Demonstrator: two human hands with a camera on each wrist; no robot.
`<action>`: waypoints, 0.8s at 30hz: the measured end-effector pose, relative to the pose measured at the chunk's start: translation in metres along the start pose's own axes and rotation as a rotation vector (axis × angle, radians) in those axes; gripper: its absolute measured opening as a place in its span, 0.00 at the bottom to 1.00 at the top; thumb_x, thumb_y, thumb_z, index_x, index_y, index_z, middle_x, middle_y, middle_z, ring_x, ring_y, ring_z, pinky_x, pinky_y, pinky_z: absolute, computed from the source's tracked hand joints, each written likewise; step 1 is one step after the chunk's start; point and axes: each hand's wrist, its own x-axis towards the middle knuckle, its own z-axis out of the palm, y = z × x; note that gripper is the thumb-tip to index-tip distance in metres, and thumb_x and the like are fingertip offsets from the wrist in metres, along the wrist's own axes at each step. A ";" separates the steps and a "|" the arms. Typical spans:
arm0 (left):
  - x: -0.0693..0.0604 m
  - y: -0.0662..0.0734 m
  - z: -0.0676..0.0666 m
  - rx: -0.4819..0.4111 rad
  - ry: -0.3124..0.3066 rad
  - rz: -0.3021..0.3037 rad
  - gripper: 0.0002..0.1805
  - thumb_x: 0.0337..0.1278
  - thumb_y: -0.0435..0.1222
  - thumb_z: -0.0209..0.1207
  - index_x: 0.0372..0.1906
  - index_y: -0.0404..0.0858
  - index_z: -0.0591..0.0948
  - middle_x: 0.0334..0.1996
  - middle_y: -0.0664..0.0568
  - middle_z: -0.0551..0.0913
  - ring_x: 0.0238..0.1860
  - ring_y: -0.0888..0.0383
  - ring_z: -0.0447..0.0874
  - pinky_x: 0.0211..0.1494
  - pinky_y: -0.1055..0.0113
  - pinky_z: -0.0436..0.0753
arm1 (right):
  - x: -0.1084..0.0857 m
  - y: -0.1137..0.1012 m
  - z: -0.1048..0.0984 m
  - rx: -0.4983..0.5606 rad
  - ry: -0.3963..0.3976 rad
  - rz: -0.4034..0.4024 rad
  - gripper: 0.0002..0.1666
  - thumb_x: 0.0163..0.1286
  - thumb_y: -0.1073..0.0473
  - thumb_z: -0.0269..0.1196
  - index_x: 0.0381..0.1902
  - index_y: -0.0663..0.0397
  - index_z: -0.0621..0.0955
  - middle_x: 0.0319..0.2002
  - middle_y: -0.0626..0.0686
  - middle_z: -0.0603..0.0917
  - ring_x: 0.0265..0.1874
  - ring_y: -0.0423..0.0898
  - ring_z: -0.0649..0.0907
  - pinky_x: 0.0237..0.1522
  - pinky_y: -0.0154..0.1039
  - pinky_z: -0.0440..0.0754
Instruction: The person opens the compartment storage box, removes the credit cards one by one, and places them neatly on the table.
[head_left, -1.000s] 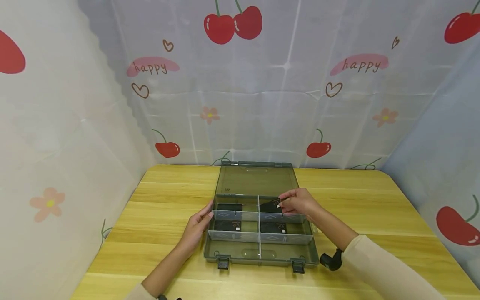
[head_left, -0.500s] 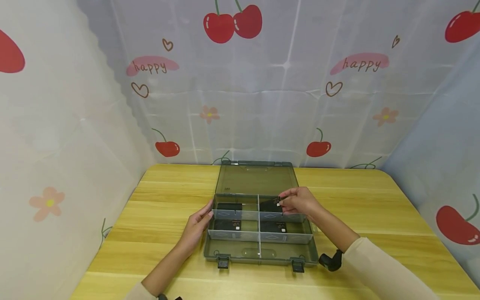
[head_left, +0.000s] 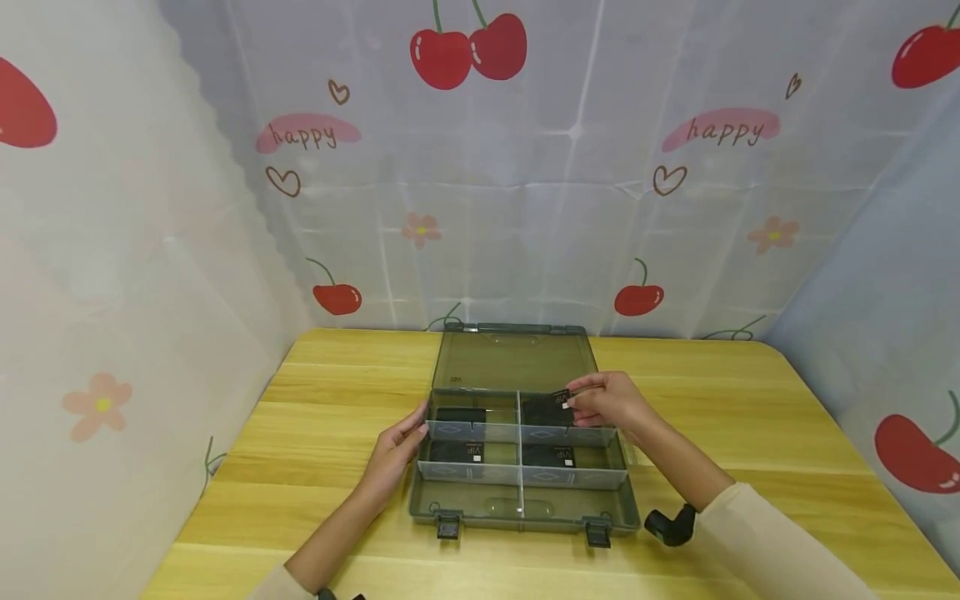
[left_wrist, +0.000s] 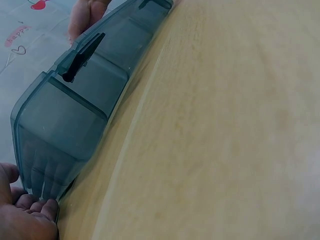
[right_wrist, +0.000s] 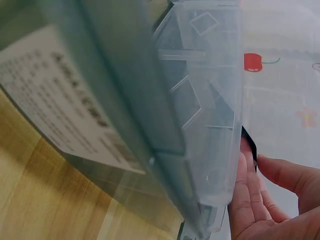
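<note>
A translucent grey-green divided box (head_left: pixel 577 502) lies on the table with its lid (head_left: pixel 517 360) folded back. My right hand (head_left: pixel 609 402) pinches a black VIP card (head_left: pixel 546 410), held tilted in the back right compartment. In the right wrist view, thumb and fingers meet on the dark card edge (right_wrist: pixel 249 144) behind a clear divider. My left hand (head_left: pixel 397 443) rests against the box's left side, its fingertips touching the outer wall in the left wrist view. Black cards also lie in the middle left (head_left: pixel 456 452), middle right (head_left: pixel 549 455) and back left (head_left: pixel 460 415) compartments.
Clear dividers (head_left: pixel 573 477) split the box into several compartments. Two dark latches (head_left: pixel 448 527) hang at its front edge. The wooden table (head_left: pixel 300 417) meets a cherry-print curtain (head_left: pixel 510 233) at the back and sides. A black wrist device (head_left: pixel 670 527) sits by the right sleeve.
My right hand has shifted slightly to the right with the pinched card, which leans at a slightly different angle. The left hand and the box stay in place.
</note>
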 end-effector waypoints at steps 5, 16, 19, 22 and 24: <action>0.000 -0.002 0.000 -0.008 0.001 -0.005 0.30 0.76 0.40 0.55 0.76 0.37 0.66 0.78 0.49 0.60 0.78 0.50 0.52 0.76 0.52 0.58 | -0.003 0.002 -0.004 0.009 0.006 0.001 0.21 0.70 0.68 0.63 0.58 0.73 0.79 0.37 0.60 0.89 0.27 0.47 0.88 0.37 0.46 0.90; -0.001 -0.001 0.000 -0.003 0.004 0.002 0.29 0.76 0.39 0.55 0.76 0.38 0.67 0.77 0.49 0.60 0.78 0.51 0.53 0.76 0.52 0.58 | -0.009 0.006 -0.013 0.079 0.013 -0.019 0.23 0.71 0.67 0.64 0.61 0.73 0.77 0.33 0.56 0.89 0.27 0.45 0.87 0.38 0.44 0.90; -0.001 -0.001 0.000 0.003 -0.001 0.003 0.29 0.77 0.40 0.55 0.77 0.39 0.66 0.78 0.49 0.60 0.78 0.50 0.52 0.76 0.50 0.58 | -0.011 0.007 -0.016 0.098 0.015 -0.025 0.23 0.71 0.68 0.64 0.61 0.73 0.77 0.33 0.56 0.89 0.27 0.45 0.88 0.38 0.44 0.90; -0.001 0.000 0.000 0.010 -0.002 0.001 0.29 0.77 0.40 0.54 0.77 0.40 0.66 0.78 0.49 0.60 0.79 0.50 0.52 0.76 0.50 0.58 | -0.013 0.006 -0.017 0.118 0.020 -0.025 0.23 0.71 0.68 0.64 0.61 0.73 0.77 0.33 0.56 0.89 0.27 0.45 0.88 0.38 0.43 0.90; -0.001 0.000 0.000 0.012 -0.002 0.001 0.29 0.77 0.40 0.54 0.77 0.39 0.66 0.78 0.49 0.60 0.79 0.50 0.52 0.76 0.49 0.58 | -0.015 0.006 -0.018 0.132 0.029 -0.024 0.23 0.71 0.67 0.64 0.61 0.73 0.77 0.34 0.55 0.89 0.27 0.45 0.89 0.38 0.42 0.90</action>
